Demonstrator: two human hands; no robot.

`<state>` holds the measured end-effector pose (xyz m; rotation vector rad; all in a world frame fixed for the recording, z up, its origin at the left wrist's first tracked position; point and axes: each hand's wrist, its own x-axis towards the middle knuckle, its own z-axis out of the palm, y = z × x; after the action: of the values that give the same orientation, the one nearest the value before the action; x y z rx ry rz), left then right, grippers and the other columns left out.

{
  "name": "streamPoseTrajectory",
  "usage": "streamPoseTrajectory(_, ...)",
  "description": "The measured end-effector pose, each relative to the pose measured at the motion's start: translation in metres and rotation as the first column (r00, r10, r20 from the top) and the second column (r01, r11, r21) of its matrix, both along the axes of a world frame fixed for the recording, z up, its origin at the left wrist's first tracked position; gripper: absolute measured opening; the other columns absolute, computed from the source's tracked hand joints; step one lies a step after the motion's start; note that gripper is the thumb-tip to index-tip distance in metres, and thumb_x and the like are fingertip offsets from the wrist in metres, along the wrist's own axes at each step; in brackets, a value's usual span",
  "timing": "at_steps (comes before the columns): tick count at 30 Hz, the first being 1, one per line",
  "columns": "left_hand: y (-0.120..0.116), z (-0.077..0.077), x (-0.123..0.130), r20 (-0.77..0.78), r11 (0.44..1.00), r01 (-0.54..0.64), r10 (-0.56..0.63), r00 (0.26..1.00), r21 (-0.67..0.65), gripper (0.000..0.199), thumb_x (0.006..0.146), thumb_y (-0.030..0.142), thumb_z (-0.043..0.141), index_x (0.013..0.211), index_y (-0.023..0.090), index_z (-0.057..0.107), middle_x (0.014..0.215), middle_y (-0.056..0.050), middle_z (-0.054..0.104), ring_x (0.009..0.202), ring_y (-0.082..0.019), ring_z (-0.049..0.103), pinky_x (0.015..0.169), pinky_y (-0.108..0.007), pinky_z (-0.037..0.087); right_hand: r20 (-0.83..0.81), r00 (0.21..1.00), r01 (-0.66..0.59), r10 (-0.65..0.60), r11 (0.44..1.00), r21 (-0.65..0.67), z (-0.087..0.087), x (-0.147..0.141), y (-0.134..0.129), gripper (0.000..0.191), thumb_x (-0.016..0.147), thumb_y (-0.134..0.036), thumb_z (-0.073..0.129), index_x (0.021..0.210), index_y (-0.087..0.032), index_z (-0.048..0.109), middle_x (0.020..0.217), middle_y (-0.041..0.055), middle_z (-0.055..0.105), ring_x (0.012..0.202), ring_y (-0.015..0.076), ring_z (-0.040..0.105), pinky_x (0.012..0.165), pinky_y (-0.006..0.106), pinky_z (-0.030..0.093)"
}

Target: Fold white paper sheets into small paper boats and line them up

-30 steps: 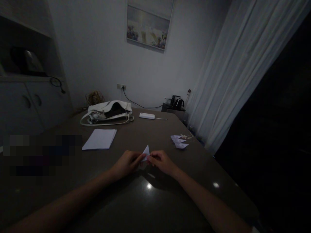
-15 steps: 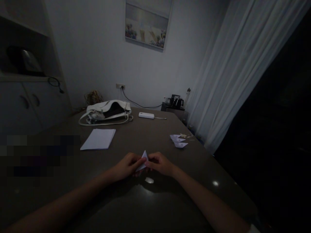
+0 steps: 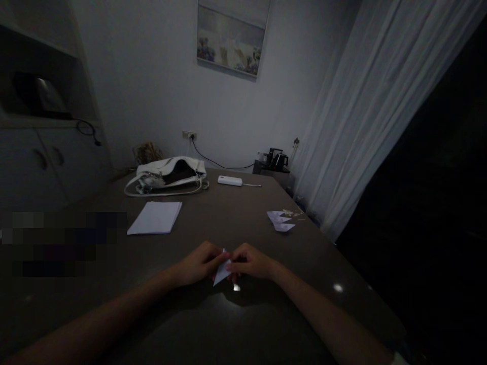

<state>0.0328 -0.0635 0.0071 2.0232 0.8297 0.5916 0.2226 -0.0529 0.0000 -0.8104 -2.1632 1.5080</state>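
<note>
"So, where do we have the folded paper [image 3: 222, 272]?"

"Between our two hands, low over the near part of the bench [image 3: 224, 210]. There's one piece, its long point towards us and a little left."

"And our fingers?"

"Those of our left hand [image 3: 198, 263] are clamped on its left side, thumb on top. Our right hand [image 3: 253, 261] pinches the right edge, fingers together. We can't tell how the hidden fingertips lie underneath."

"What do we count farther out?"

"Three small folded shapes [image 3: 282, 220] to the right, grouped just beside some pale bits [image 3: 292, 213] too small to count. One stack of white sheets [image 3: 155, 218] to the left, its number unclear to us. Beyond are one white bag [image 3: 160, 166], lying open, and one white device [image 3: 230, 180] with a short cord."

"Anything different from half a second ago?"

"We've brought our hands slightly nearer. The upper tip stood clear above our fingers; now it barely shows, and the lower point reaches farther down. Everything else on the bench stays put."
</note>
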Motion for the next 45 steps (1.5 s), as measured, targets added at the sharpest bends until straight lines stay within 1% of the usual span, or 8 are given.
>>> streamPoseTrajectory(6,0.002,0.001,-0.001,0.081,0.993,-0.116,0.119,0.990,-0.033,0.055,0.085,0.053,0.035,0.057,0.011,0.057,0.046,0.001,0.049,0.044,-0.009,0.043,0.045,-0.020,0.033,-0.029,0.999,0.021,-0.020,0.999,0.037,0.003,0.001,0.000,0.039,0.080,-0.047,0.053,0.073,-0.010,0.065,0.060,0.0015,0.060,0.051,0.0075,0.052,0.049,0.018,0.037)
streamPoseTrajectory(13,0.005,0.000,-0.001,0.065,0.988,-0.152,0.152,0.986,-0.009,0.054,0.083,0.055,0.037,0.053,0.013,0.050,0.046,0.002,0.045,0.043,-0.009,0.041,0.044,-0.019,0.031,-0.025,1.000,-0.021,0.019,0.996,-0.091,0.003,0.000,0.001,0.040,0.078,-0.048,0.055,0.067,-0.010,0.061,0.061,0.0014,0.059,0.048,0.0070,0.052,0.048,0.018,0.038)
streamPoseTrajectory(19,0.006,0.003,-0.003,0.103,0.976,-0.215,0.218,0.971,-0.040,0.054,0.083,0.057,0.036,0.054,0.013,0.050,0.045,0.003,0.045,0.042,-0.008,0.038,0.042,-0.020,0.028,-0.055,0.995,0.091,-0.086,0.990,0.106,0.008,-0.001,0.000,0.038,0.082,-0.046,0.051,0.067,-0.012,0.059,0.056,-0.0009,0.055,0.046,0.0058,0.045,0.046,0.017,0.034)
streamPoseTrajectory(23,0.006,0.001,-0.002,0.178,0.981,-0.135,0.159,0.971,-0.136,0.054,0.085,0.055,0.034,0.059,0.011,0.053,0.049,0.002,0.048,0.045,-0.009,0.041,0.045,-0.020,0.031,-0.096,0.988,0.134,-0.122,0.981,0.141,0.006,0.000,0.004,0.042,0.080,-0.051,0.052,0.064,-0.013,0.056,0.055,-0.0008,0.054,0.048,0.0071,0.046,0.047,0.018,0.035)
streamPoseTrajectory(26,0.007,0.000,-0.002,0.267,0.990,-0.049,0.084,0.960,-0.134,0.041,0.085,0.050,0.042,0.079,0.012,0.056,0.056,0.003,0.051,0.049,-0.009,0.044,0.048,-0.019,0.035,-0.165,0.967,0.218,-0.194,0.965,0.143,0.002,0.002,0.009,0.044,0.078,-0.055,0.051,0.064,-0.013,0.056,0.054,-0.0010,0.053,0.046,0.0077,0.045,0.046,0.019,0.034)
streamPoseTrajectory(33,0.011,-0.002,-0.002,0.359,0.975,-0.035,0.113,0.927,-0.217,0.040,0.081,0.042,0.055,0.110,0.014,0.050,0.062,0.003,0.054,0.051,-0.009,0.047,0.047,-0.019,0.037,-0.228,0.938,0.297,-0.262,0.945,0.136,-0.002,0.003,0.013,0.046,0.076,-0.058,0.052,0.065,-0.014,0.058,0.055,-0.0007,0.052,0.048,0.0085,0.046,0.048,0.020,0.035)
streamPoseTrajectory(40,0.013,-0.002,-0.003,0.379,0.958,0.044,0.069,0.923,-0.283,0.042,0.080,0.037,0.058,0.115,0.014,0.052,0.071,0.000,0.060,0.057,-0.010,0.052,0.055,-0.021,0.041,-0.124,0.971,0.213,-0.205,0.976,0.055,-0.007,0.003,0.016,0.050,0.077,-0.061,0.047,0.071,-0.013,0.058,0.056,-0.0006,0.053,0.045,0.0070,0.044,0.044,0.019,0.033)
streamPoseTrajectory(45,0.017,-0.006,-0.005,0.365,0.963,0.049,0.053,0.929,-0.266,0.043,0.080,0.034,0.059,0.117,0.014,0.051,0.074,-0.002,0.063,0.061,-0.011,0.056,0.058,-0.023,0.045,-0.086,0.947,0.321,-0.310,0.932,0.168,-0.008,0.001,0.015,0.045,0.079,-0.056,0.049,0.077,-0.012,0.059,0.059,-0.0006,0.053,0.049,0.0077,0.046,0.047,0.019,0.035)
